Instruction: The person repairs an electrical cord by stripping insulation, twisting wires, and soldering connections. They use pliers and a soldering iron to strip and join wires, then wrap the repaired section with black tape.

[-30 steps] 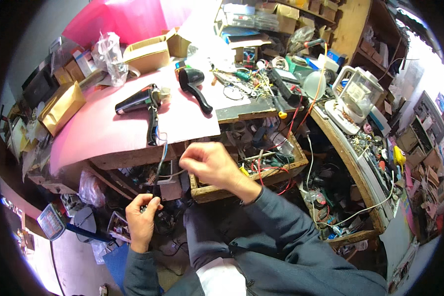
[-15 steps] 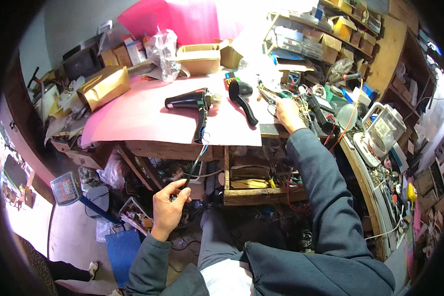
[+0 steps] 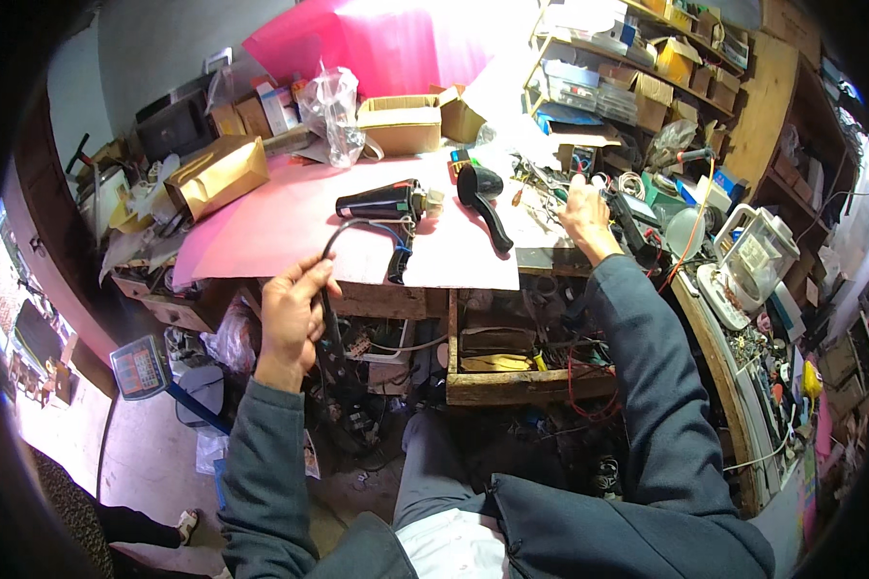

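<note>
A black hair dryer (image 3: 381,202) lies on the pink sheet, its rear end uncovered and its handle pointing towards me. Wires run from the handle into a black power cord (image 3: 355,223), which my left hand (image 3: 294,314) pinches in front of the bench edge. To the dryer's right lies a curved black handle cover (image 3: 486,207), apart from it. My right hand (image 3: 589,220) reaches into the tools and wires (image 3: 541,188) at the right end of the sheet. Its fingertips are not clear, so whether it grips anything cannot be made out.
An open wooden drawer (image 3: 531,388) juts out below the bench. Cardboard boxes (image 3: 399,125) and a clear plastic bag (image 3: 335,114) stand at the back. A clear-lidded white appliance (image 3: 743,265) sits at right. A scale (image 3: 140,369) stands at left, near another person's leg (image 3: 116,516).
My left hand has risen to the left with the cord, which now arches up over the bench edge. My right hand has shifted slightly right among the tools.
</note>
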A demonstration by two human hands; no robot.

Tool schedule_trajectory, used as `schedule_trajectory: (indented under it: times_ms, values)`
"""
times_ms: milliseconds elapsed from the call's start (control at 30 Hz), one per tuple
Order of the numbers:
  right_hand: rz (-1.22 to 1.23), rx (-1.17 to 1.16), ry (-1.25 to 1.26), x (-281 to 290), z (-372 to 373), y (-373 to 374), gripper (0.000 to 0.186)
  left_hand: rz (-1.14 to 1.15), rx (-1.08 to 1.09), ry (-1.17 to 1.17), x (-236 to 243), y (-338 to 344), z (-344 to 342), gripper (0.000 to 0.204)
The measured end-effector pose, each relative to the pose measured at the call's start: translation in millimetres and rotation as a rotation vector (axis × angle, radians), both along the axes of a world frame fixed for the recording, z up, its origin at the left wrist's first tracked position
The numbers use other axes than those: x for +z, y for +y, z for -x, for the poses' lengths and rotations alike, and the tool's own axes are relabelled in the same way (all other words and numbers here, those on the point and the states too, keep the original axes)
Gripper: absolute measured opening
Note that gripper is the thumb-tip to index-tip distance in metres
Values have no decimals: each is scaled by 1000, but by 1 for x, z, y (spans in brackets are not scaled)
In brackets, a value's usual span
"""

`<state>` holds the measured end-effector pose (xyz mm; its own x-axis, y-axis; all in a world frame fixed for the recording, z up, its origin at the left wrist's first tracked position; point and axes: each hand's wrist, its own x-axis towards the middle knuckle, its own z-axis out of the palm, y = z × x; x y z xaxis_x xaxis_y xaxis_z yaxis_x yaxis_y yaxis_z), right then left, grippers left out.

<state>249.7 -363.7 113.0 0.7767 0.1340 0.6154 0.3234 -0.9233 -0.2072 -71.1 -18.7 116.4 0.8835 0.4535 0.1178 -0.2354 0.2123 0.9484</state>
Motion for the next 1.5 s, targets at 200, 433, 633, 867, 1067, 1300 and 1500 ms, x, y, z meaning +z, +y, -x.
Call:
schedule_trajectory:
  times_ms: [200, 433, 633, 867, 1067, 1300, 1500]
  values:
    - [-94, 53, 141, -4, 25, -20, 34, 88, -51, -29, 5, 12, -38, 23]
    - [-39, 164, 376, -9, 92, -2, 41, 89, -72, -36, -5, 24, -35, 25]
    - [130, 299, 201, -17, 135, 24, 38, 94, -55, -28, -11, 23, -30, 21]
    - [347, 424, -45, -24, 157, 65, 29, 65, -45, -11, -9, 17, -22, 24]
    - [321, 427, -149, -35, 149, 83, 26, 68, -49, -21, -7, 17, -21, 24]
    - [371, 394, -210, -48, 138, 91, 25, 66, -42, -12, -7, 19, -21, 24]
    - [379, 410, -224, -56, 133, 94, 23, 68, -63, -27, -11, 22, -21, 24]
